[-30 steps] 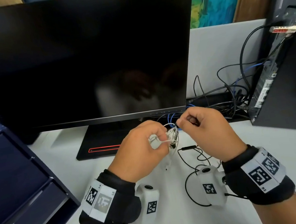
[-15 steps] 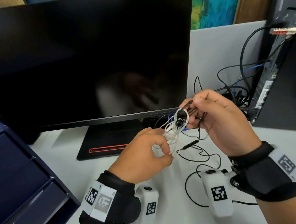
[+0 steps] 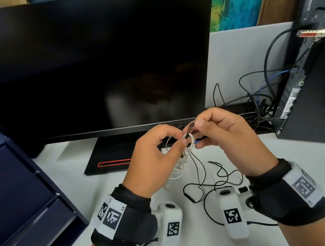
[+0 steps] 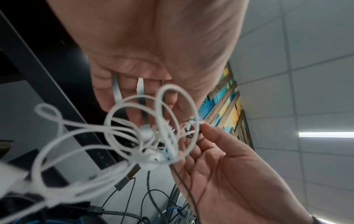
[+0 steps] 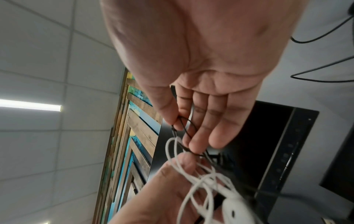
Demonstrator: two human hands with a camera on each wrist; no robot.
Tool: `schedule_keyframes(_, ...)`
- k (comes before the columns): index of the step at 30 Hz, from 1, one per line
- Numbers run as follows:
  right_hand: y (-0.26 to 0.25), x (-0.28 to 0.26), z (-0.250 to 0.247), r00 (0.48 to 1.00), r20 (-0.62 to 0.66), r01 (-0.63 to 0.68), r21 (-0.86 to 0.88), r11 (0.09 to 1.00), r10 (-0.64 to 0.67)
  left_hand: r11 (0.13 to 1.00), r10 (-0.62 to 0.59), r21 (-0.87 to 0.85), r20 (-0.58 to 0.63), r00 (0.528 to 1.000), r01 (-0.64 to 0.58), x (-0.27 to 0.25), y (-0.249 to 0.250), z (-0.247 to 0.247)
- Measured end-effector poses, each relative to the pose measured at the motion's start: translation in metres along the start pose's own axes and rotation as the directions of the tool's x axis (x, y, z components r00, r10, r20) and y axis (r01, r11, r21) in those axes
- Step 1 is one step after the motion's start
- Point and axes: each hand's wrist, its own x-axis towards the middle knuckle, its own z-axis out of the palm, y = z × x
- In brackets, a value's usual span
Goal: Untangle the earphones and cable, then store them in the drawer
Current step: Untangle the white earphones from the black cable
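Item: untangling, first step of the task, in hand — nothing yet stored. Your left hand [image 3: 154, 161] was raised above the desk [image 3: 287, 168], thumb and forefinger pinched on the white earphones [image 3: 182, 157], whose loops hung in a knot below the fingers, one earbud [image 4: 153, 157] showing in the thick of it in the left wrist view. Your right hand [image 3: 227, 135], close beside and just right of the left, held the end of the black cable [image 3: 204, 181] nipped between thumb and fingertips [image 5: 193, 145]; the rest of its fingers were loosely bent. The black end sat at the top white loop, seemingly threaded through or against it — which, the views did not settle. The cable's slack trailed down to the near desk in loose curls between your wrists. The blue drawer unit [image 3: 18, 193] stood at the left edge, its drawers shut as far as could be seen. Behind: a dark monitor [image 3: 87, 60]; to the far right, a computer tower [image 3: 315, 82] with its own wiring. Judged next: the black end wanted drawing clear of the white loop, the left hand keeping that loop wide and steady, the pull slow so the knot did not cinch; then each lead gathered separately, and a drawer opened to take them.
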Motion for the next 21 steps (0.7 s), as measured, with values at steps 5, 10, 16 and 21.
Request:
schedule_keyframes(5,0.002,0.000,-0.003,0.997,-0.063,0.032,-0.219,0.975,-0.047,0.997,-0.028,-0.073,-0.047,0.998,0.025,0.000,0.000,-0.004)
schedule_keyframes(10,0.000,-0.001,-0.006,0.993,-0.105,0.007,-0.348,0.938,-0.046,0.993,-0.037,-0.115,-0.149,0.988,0.020,0.003,-0.003,-0.011)
schedule_keyframes(16,0.001,-0.002,-0.007,0.997,-0.075,0.008,-0.355,0.935,-0.037,0.989,-0.113,-0.107,-0.063,0.992,0.106,0.003,-0.008,-0.014)
schedule_keyframes(21,-0.001,0.000,-0.005,0.973,-0.172,0.103,-0.286,0.953,-0.157,0.980,-0.200,0.037,0.108,0.974,0.197,0.000,-0.008,-0.009)
